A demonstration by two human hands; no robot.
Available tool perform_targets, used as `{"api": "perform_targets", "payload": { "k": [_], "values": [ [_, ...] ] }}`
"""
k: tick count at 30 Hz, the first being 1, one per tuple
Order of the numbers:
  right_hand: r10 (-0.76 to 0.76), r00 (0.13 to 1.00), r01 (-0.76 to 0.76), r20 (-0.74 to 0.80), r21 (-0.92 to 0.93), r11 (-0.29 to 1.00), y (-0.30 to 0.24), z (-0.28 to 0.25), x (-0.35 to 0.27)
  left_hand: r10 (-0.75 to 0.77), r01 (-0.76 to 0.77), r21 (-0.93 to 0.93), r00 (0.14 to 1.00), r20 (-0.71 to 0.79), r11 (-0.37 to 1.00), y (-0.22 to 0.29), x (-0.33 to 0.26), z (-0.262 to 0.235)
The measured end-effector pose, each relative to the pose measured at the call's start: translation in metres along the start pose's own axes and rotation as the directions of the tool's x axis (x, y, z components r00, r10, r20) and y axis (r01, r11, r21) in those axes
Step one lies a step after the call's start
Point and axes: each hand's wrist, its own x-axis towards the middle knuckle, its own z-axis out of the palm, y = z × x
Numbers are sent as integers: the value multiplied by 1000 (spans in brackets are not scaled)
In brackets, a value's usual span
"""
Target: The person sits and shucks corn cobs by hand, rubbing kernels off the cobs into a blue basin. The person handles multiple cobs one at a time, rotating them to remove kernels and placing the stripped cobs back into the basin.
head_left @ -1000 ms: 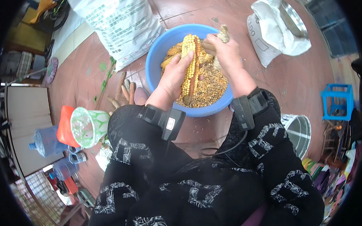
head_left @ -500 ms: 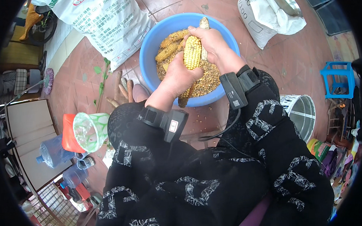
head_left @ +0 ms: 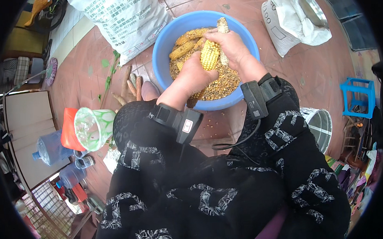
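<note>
A blue plastic basin (head_left: 164, 73) stands on the tiled floor between my knees. Over it, my left hand (head_left: 192, 75) is wrapped round a yellow corn ear (head_left: 210, 55), whose far end shows kernels. The ear's darker near end sticks out below the palm. My right hand (head_left: 232, 46) grips a pale, bare corncob (head_left: 223, 26) alongside the ear, its fingers over the ear's far tip. Loose kernels (head_left: 224, 86) cover the basin's bottom. Several unshelled ears (head_left: 183, 49) lie in its left part.
White woven sacks stand at the far left (head_left: 123, 24) and far right (head_left: 292, 23). Several cobs (head_left: 132, 85) lie on the floor left of the basin. A green-and-white bin (head_left: 93, 128), a metal bucket (head_left: 319, 126) and a blue stool (head_left: 358, 97) stand to the sides.
The whole view has shifted slightly. My right hand and the bare cob have moved a little against the ear, covering more of its far tip. Both grips are kept.
</note>
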Motion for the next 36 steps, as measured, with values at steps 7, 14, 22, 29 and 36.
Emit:
{"api": "perform_targets", "payload": {
  "k": [7,14,22,29,36],
  "values": [
    [118,982,-110,-147,63,992,5,-3,3,-27,27,-2,999,37,1000,5,-3,4],
    [214,969,-245,127,348,905,-1,-15,6,25,-25,74,1000,2,997,-2,-2,-3],
    [141,989,-147,40,263,954,6,-8,9,15,19,362,996,-90,932,3,0,7],
    [112,989,-136,98,301,944,-4,-21,10,21,84,-385,965,260,919,-10,5,-7],
    [142,989,-151,51,384,911,-5,-24,12,53,55,-402,966,254,914,-9,0,-6]
  ]
}}
